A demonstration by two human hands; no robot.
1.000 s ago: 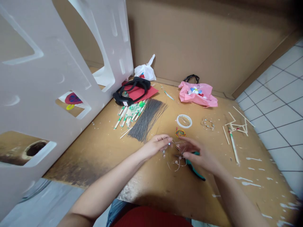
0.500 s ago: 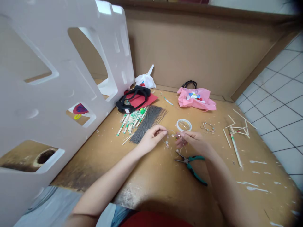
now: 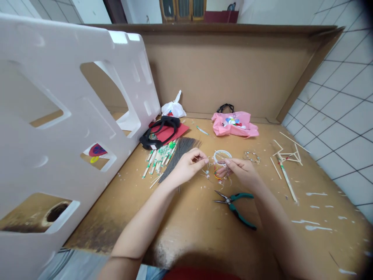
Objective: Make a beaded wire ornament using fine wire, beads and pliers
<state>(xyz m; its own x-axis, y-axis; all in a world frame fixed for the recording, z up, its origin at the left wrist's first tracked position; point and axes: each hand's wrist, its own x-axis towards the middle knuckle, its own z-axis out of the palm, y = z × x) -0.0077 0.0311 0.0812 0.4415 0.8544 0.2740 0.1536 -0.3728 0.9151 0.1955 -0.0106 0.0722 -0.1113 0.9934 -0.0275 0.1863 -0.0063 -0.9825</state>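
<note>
My left hand [image 3: 190, 165] is closed in a pinch at one end of a thin beaded wire [image 3: 217, 174], which has clear beads and red and yellow parts. The other side of that wire is pinched by my right hand [image 3: 241, 170], and it dangles between both hands just above the table. A white ring [image 3: 215, 157], maybe a tape roll or spool, lies right behind the fingers. Nearer to me, pliers [image 3: 231, 202] with teal handles rest with jaws apart. To the right of the ring is a small beaded wire loop [image 3: 252, 157].
Dark wires [image 3: 175, 159] and wrapped chopsticks [image 3: 159, 158] lie left of my hands, by a black strap headset [image 3: 155, 142]. A pink bag [image 3: 236, 130] stands at the back. A stick frame [image 3: 287, 157] is on the right; a white plastic panel [image 3: 67, 128] rises at left.
The camera view has tilted up and levelled. My hands still pinch the beaded wire, and its red and yellow parts now show more clearly below my right fingers.
</note>
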